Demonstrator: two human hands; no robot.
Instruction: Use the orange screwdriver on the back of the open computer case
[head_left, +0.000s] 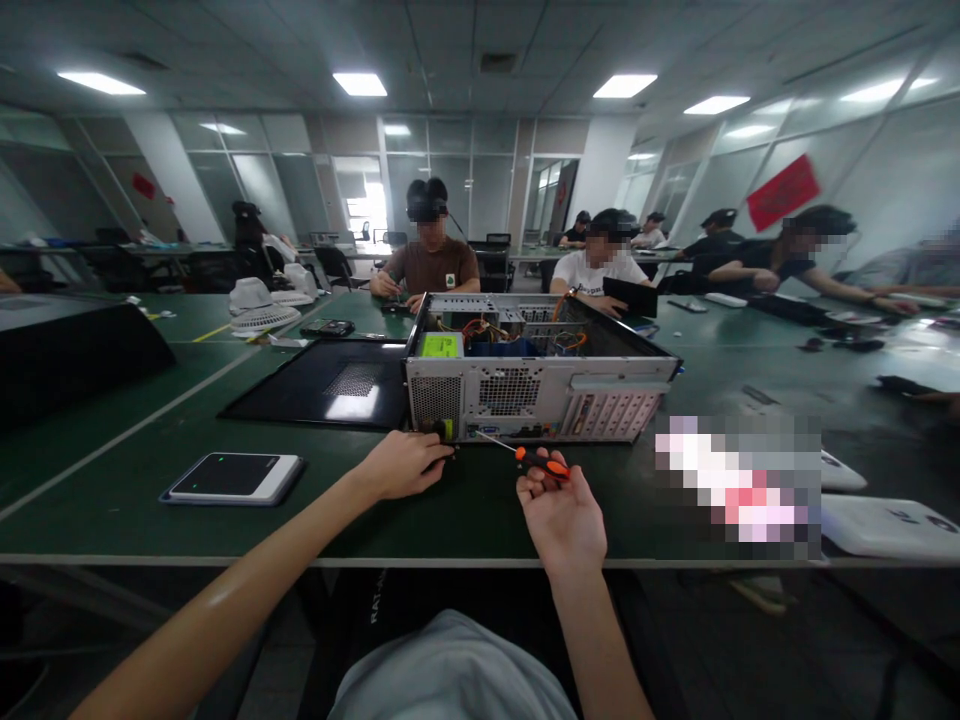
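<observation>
A computer case (556,392) lies on its side, uncovered at the top, its back panel facing me. Cables and a power supply with a yellow-green label (442,345) show inside. My right hand (566,510), palm up, has its fingers closed around a screwdriver (541,462) with an orange and black handle. The screwdriver's shaft points left toward the ports along the panel's lower edge; whether the tip touches is unclear. By the case's lower left corner, my left hand (401,465) rests palm down with fingers stretched out. Tiny dark specks lie near its fingertips.
A black side panel (300,385) lies left of the case. A white and black device (232,478) sits at the near left, white devices (889,527) at the near right. Small white fans (264,318) stand farther back. Across the green table (337,530) several people work.
</observation>
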